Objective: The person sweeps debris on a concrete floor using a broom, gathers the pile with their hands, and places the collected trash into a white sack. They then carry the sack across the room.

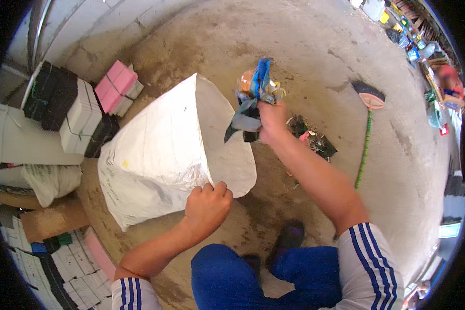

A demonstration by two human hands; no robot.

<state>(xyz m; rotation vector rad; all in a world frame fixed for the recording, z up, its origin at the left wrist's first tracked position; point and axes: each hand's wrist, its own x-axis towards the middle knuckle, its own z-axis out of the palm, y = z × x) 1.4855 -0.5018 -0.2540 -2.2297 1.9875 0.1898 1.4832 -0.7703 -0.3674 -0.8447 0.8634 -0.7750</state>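
Observation:
A large white woven sack (155,150) lies on the floor in front of me, its wide mouth facing right. My left hand (207,205) is closed on the near edge of that mouth and holds it up. In my right hand (273,120) is a bunch of mixed rubbish (250,121), with blue, dark and grey scraps and something orange-brown sticking out. This hand is just right of the sack's mouth, above the floor. Beyond my right forearm, a small heap of rubbish (315,139) with dark, red and pale bits lies on the concrete.
A broom (369,101) with a dark head and green handle lies at the right. Tied stacks of white boxes (81,121) and pink sheets (116,85) stand at the left. Bundled papers (72,268) fill the lower left. Assorted goods (418,46) line the far right edge.

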